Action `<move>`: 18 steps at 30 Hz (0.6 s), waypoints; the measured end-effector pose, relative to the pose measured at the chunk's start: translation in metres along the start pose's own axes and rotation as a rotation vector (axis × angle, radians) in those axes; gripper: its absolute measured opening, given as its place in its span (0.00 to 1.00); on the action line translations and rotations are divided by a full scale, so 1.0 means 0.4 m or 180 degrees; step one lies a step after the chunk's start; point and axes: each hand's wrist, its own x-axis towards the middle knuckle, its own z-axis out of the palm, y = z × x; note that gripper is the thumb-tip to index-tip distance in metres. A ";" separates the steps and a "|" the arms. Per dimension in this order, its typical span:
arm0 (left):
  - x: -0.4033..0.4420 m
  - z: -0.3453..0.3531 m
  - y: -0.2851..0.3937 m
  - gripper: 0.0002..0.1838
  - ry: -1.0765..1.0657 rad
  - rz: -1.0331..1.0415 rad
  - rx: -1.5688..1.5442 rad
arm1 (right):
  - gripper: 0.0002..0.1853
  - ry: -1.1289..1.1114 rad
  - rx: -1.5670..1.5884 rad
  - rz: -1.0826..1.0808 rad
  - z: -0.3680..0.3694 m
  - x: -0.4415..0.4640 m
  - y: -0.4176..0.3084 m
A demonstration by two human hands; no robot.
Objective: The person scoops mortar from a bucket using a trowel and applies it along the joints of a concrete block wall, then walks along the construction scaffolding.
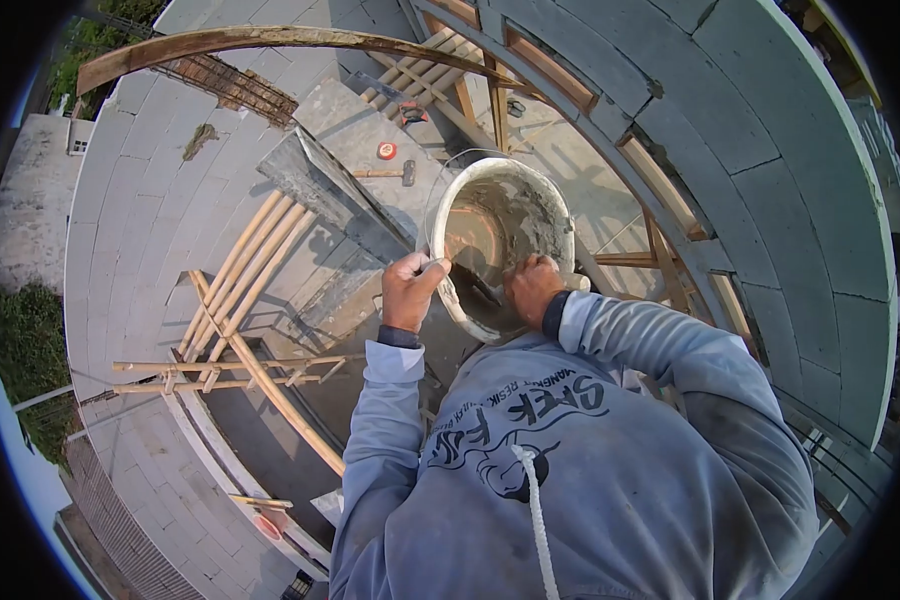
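Note:
A whitish, mortar-crusted bucket [440, 222] stands in front of my torso, its thin wire handle over the far left side. Wet grey mortar [480, 228] lies inside and coats its inner wall. My left hand [408, 291] is closed on the near-left rim. At the near-right side, my right hand [534, 288] is closed around the handle end of a trowel [482, 288]. The trowel's dark blade points into the bucket, and its handle is mostly hidden by my fingers.
Beyond the bucket lie a hammer [408, 173], a red tape measure [387, 150] and an orange-handled saw [411, 112]. Bamboo poles [245, 270] stand at left. A grey block wall [770, 150] curves along the right, and a wooden strip [270, 38] arches across the top.

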 end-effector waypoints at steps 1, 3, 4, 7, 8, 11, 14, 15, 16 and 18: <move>-0.007 0.003 0.015 0.12 0.0043 0.0017 -0.0040 | 0.13 -0.0035 0.0111 -0.0015 -0.007 -0.004 0.001; -0.016 -0.002 0.023 0.11 0.0045 0.0107 -0.0052 | 0.13 -0.0029 0.0205 -0.0049 -0.020 -0.010 0.000; -0.022 -0.004 0.026 0.11 0.0047 0.0145 -0.0063 | 0.13 0.0002 0.0188 -0.0074 -0.024 -0.015 -0.010; -0.038 -0.010 0.032 0.10 -0.0045 -0.0080 -0.0237 | 0.12 0.0163 0.0434 0.0004 -0.028 -0.006 -0.008; -0.041 -0.013 0.032 0.10 -0.0054 -0.0179 -0.0289 | 0.11 0.0239 0.0554 0.0049 -0.032 0.005 0.003; -0.040 -0.028 0.009 0.09 -0.0018 -0.0055 -0.0497 | 0.13 -0.0101 0.1105 0.0265 -0.078 0.021 0.046; -0.055 -0.024 0.020 0.10 0.0037 -0.0148 -0.0487 | 0.14 -0.0129 0.1396 0.0322 -0.082 0.021 0.048; -0.054 -0.029 0.010 0.09 0.0026 -0.0142 -0.0503 | 0.15 -0.0099 0.1476 0.0312 -0.077 0.022 0.051; -0.051 -0.040 -0.010 0.09 0.0016 -0.0128 -0.0526 | 0.15 -0.0069 0.1618 0.0386 -0.065 0.024 0.055; -0.053 -0.042 -0.017 0.08 0.0051 -0.0112 -0.0637 | 0.15 -0.0011 0.1890 0.0521 -0.035 0.034 0.062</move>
